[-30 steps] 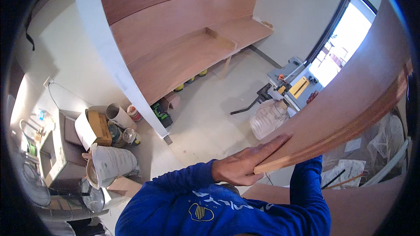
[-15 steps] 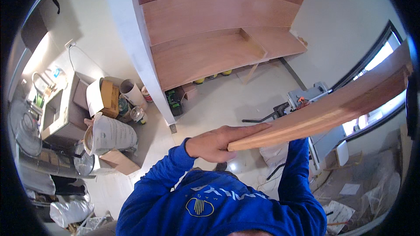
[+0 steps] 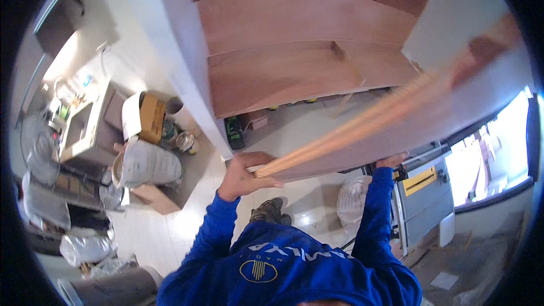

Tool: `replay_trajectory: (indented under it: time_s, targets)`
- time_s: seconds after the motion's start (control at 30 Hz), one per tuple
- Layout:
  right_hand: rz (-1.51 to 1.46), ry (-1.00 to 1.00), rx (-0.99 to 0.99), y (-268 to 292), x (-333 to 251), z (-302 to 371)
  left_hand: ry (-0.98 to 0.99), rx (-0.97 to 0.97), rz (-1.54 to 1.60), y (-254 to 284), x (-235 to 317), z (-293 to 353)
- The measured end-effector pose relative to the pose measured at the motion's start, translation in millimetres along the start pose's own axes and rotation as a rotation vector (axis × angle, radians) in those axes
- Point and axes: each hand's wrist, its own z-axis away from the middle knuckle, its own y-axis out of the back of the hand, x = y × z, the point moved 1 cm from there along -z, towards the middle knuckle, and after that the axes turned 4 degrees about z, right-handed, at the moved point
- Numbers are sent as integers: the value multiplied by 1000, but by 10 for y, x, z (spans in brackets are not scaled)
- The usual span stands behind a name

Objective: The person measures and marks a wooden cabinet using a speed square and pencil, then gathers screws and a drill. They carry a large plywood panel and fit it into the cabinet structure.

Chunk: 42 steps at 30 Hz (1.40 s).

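A long plywood board [image 3: 345,144] slants up from in front of me toward the far right, partly smeared by motion. Its thin layered edge faces upward and a broad face leans toward me. My left hand [image 3: 242,177] is closed round the board's left end, thumb below and fingers over the top. At the lower edge of the same board, my right hand [image 3: 391,160] grips it from beneath, with some of its fingers hidden behind the panel. Both arms are in blue sleeves.
A built-in wooden bench [image 3: 277,82] stands ahead, beside a white post [image 3: 170,51]. Left are a sink counter [image 3: 85,127], a white sack [image 3: 150,161] and a cardboard box [image 3: 153,116]. A grey table-like machine [image 3: 422,195] and another sack [image 3: 352,201] stand right.
The board has tilted, and its left end has shifted left and now shows its edge on top. My right hand, earlier hidden behind it, has come into view. The surroundings have shifted slightly.
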Motion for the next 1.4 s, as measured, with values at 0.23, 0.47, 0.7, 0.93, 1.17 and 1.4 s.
replay_trajectory:
  time_s: [0.23,0.47,0.7,0.93,1.17,1.4]
  targets:
    - [-30,-19,141,-284,481,-384,124,560,-64,-29,-1227,33]
    - [303,-28,221,-968,710,-765,142,763,156,257,-2328,-444]
    - [369,31,-267,-1082,996,-1248,216,807,138,290,-2734,-1155]
    - [-98,-212,-246,-1229,1618,-1831,241,890,-70,288,-2913,-2176]
    - [-25,-345,-145,-1019,1919,-2446,307,768,-138,54,-2949,-2970]
    - [-229,-373,-168,-858,2514,-3519,279,765,-59,-450,-2918,-3906]
